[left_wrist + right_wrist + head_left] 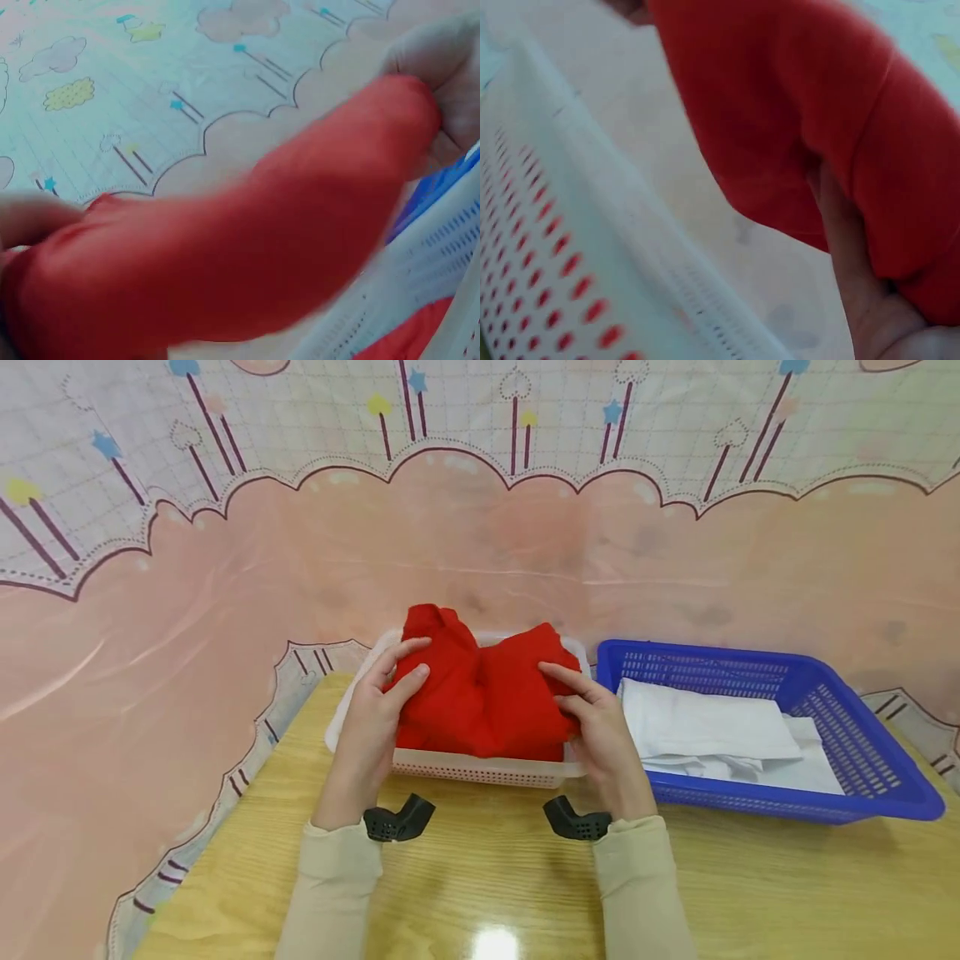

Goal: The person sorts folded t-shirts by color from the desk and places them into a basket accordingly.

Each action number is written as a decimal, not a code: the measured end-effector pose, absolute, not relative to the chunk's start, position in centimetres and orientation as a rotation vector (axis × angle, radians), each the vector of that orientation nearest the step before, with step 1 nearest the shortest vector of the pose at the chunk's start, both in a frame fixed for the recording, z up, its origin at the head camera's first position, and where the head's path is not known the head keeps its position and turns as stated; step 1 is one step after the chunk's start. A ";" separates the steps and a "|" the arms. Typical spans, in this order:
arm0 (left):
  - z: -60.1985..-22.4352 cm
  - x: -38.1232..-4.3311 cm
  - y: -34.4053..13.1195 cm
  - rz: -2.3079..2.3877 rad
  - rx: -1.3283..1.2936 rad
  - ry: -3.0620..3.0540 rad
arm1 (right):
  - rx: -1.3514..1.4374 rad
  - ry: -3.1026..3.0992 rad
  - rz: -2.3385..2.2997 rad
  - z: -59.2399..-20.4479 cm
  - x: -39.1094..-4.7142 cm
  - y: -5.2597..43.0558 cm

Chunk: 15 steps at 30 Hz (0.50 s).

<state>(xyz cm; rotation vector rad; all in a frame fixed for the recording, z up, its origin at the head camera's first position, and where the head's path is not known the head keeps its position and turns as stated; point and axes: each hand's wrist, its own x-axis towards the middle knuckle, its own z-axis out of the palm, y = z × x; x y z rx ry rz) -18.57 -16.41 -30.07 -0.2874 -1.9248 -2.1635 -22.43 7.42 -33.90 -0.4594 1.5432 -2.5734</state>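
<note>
A folded red cloth (480, 702) is held up by both hands over a white perforated basket (487, 766), sagging between them. My left hand (371, 714) grips its left end, thumb and fingers on the fabric. At the other end my right hand (603, 722) holds the cloth, with its fingers partly tucked into the folds. In the left wrist view the cloth (247, 247) is lifted beside the basket wall (405, 277). More red fabric (412, 334) lies inside that basket, mostly hidden from the head view by the held cloth.
To the right stands a blue plastic basket (873, 752) with folded white cloths (705, 722) in it. Both baskets are on a wooden table (487, 868). A patterned pink and white sheet (480, 543) hangs behind and at the left.
</note>
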 end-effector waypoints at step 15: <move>-31.6 -19.8 -16.9 -1.958 -0.231 -2.330 | -0.252 2.059 -2.423 -35.4 -23.7 5.6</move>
